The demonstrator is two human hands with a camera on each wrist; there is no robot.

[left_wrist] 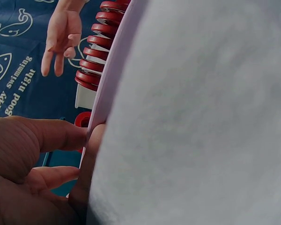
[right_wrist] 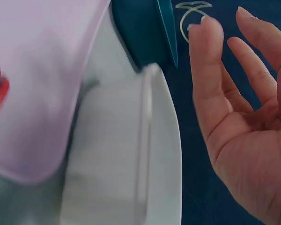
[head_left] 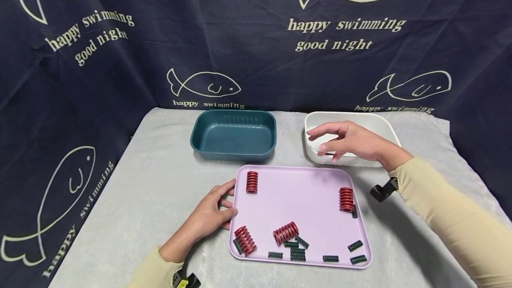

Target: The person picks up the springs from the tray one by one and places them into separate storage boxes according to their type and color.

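Observation:
My left hand (head_left: 209, 213) is at the left edge of a light purple tray (head_left: 300, 203), its rim between my fingers and thumb. On the tray lie thick red coil springs, one at the upper left (head_left: 252, 182), one at the right (head_left: 346, 199), and others near the front. Several small dark green springs (head_left: 275, 255) are scattered mostly along the front edge. Over the white box (head_left: 376, 126) hovers my right hand (head_left: 354, 140), fingers parted and nothing held. A small dark bit shows below its fingertips; I cannot tell what it is.
A teal box (head_left: 234, 139) stands behind the tray, left of the white one. Both boxes sit near the back of a grey cloth-covered table (head_left: 160, 190). Dark blue curtains (head_left: 260, 34) with fish drawings hang behind and along the sides.

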